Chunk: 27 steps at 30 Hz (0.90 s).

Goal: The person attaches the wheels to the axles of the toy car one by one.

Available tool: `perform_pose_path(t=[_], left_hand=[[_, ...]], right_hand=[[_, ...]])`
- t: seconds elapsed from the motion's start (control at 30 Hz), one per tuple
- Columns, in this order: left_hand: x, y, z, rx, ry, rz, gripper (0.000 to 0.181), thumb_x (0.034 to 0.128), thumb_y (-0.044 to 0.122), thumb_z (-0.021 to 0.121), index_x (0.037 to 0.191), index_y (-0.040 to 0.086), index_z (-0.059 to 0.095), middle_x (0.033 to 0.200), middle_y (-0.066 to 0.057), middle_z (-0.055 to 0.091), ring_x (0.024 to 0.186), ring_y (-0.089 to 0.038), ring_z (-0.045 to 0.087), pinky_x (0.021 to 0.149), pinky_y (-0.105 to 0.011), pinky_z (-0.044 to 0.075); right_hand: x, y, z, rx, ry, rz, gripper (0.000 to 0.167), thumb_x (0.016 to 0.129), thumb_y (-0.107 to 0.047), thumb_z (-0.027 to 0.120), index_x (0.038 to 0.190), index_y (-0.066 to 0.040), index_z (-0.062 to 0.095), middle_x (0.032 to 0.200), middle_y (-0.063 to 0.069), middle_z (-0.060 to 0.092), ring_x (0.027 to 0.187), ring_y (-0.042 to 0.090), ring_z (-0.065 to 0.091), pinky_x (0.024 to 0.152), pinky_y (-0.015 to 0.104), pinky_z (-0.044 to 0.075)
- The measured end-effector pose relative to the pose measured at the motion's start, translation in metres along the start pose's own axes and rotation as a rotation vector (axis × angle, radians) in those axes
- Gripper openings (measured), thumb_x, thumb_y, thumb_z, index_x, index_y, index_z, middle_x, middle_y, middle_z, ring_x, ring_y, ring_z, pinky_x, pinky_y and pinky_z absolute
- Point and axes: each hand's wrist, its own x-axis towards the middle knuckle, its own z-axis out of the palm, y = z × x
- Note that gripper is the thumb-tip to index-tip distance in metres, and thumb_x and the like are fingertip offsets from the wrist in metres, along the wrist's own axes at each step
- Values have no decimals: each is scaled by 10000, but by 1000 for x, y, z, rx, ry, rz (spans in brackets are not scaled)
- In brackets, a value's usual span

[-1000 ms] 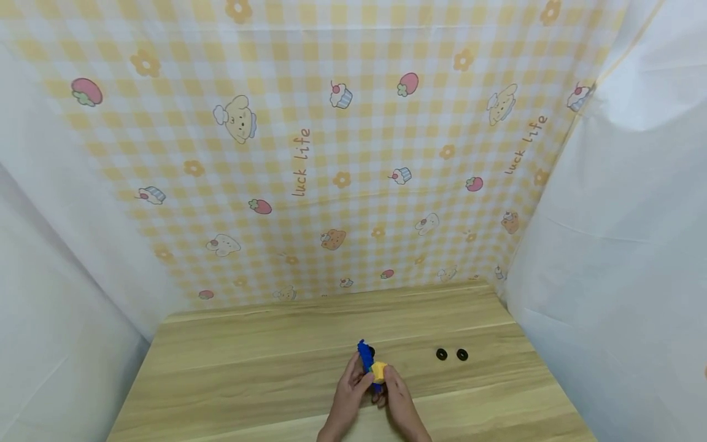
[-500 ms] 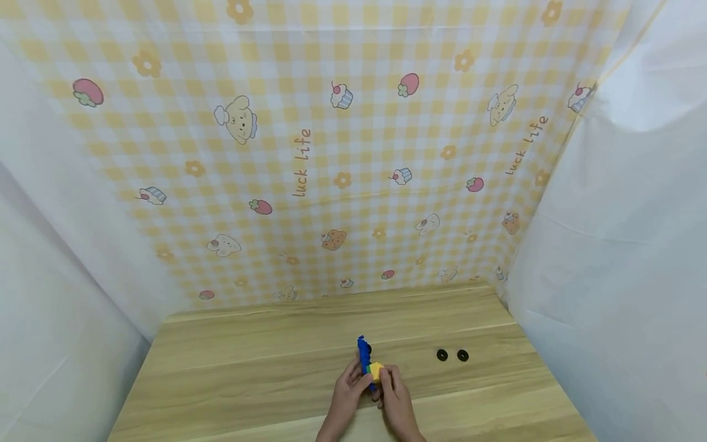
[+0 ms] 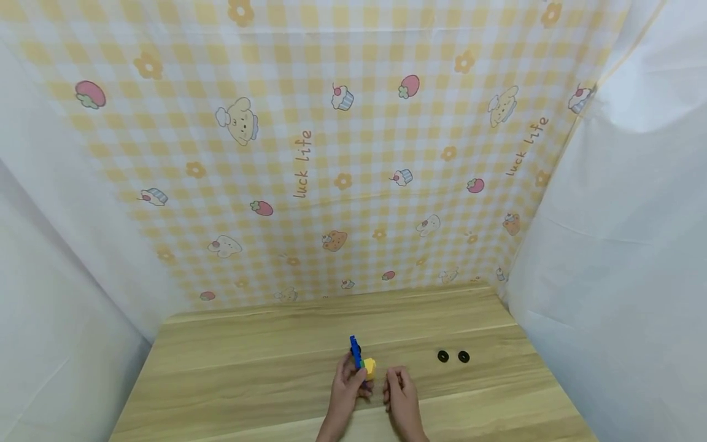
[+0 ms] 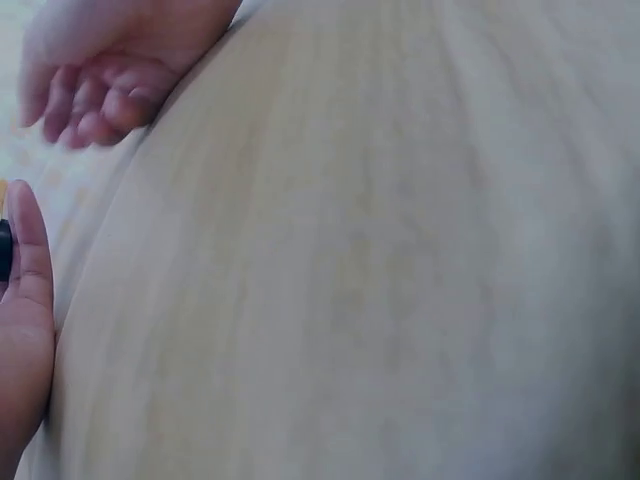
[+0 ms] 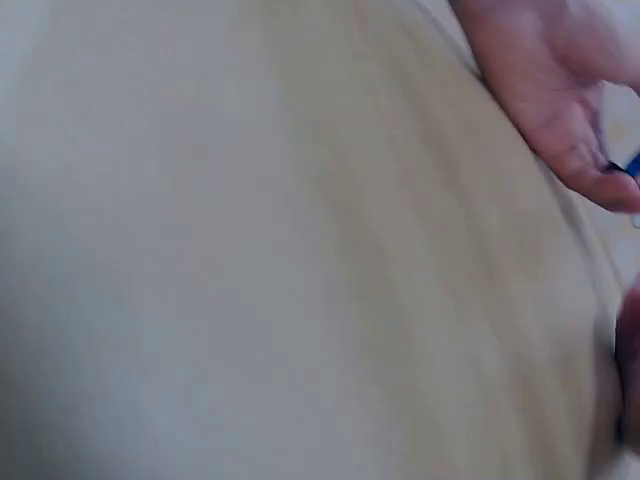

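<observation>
In the head view the left hand (image 3: 343, 396) grips a toy made of a long blue piece (image 3: 356, 352) with a yellow block (image 3: 369, 368) on its right side; a bit of green shows between them, and a black round part sits behind the blue piece. To the right, apart from the toy, the right hand (image 3: 404, 402) has its fingers loosely curled around nothing visible. At the left edge of the left wrist view, a black part (image 4: 5, 250) rests against the left hand's finger. The right wrist view shows a sliver of blue (image 5: 634, 165) at the left hand's fingertips.
Two black rings (image 3: 443, 356) (image 3: 464, 356) lie side by side on the wooden table (image 3: 248, 368), right of the hands. A yellow checked cloth (image 3: 364, 147) hangs behind the table, with white cloths at both sides.
The right hand has let go of the yellow block and moved a little right. The left hand has shifted slightly left with the toy, which now stands turned a little.
</observation>
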Motion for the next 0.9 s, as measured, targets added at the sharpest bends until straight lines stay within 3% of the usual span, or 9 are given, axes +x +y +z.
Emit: perform_pose_path(t=[0.1,0.2,0.3,0.43,0.6,0.73,0.9], left_hand=[[0,2,-2,-21,22,-31,853,954,345,669,1554,42,144,1180,-82,614,879,-167,659,704,-265,539],[1,4,-4,-32,31,-59,754,962,325,659,1502,-13,255,1131,-71,633,892,-157,637,718,-262,517],[2,6,-5,-26,26,-68,568,974,274,641,1374,-57,410,1054,-57,644,870,-140,623,714,-250,512],[1,6,-6,-17,4,-48,381,976,185,596,1248,-47,465,911,-28,622,723,-108,563,618,-219,466],[0,2,-4,-6,-13,-63,409,930,129,513,1294,-36,426,749,3,531,581,-102,446,514,-216,390],[0,1,-3,12,-28,-80,479,939,148,439,1379,-35,396,749,6,491,582,-109,425,511,-226,388],[1,3,-4,13,-55,-82,498,948,181,368,1397,-33,368,750,9,468,590,-113,416,521,-246,398]], right_hand=[[7,-1,-16,-84,157,-14,250,1031,-322,543,1033,-74,577,814,41,580,650,129,525,568,244,457],[15,-3,-42,-230,315,-43,199,1001,-279,589,1060,-89,579,840,37,591,665,115,515,584,248,429],[23,-2,-66,-397,396,-59,246,964,-244,618,1120,-65,553,793,2,561,608,82,463,547,248,360],[33,-3,-86,-583,365,-107,436,932,-245,658,1270,-22,499,695,-24,517,517,89,418,468,259,307],[44,-4,-95,-757,303,-121,617,924,-336,672,1386,8,454,659,2,544,485,124,426,431,282,314],[49,-3,-98,-836,298,-118,555,941,-342,652,1341,15,512,736,57,602,536,168,490,462,305,340],[50,-4,-101,-861,294,-156,386,973,-293,625,1207,12,595,841,116,673,655,246,624,513,368,425]])
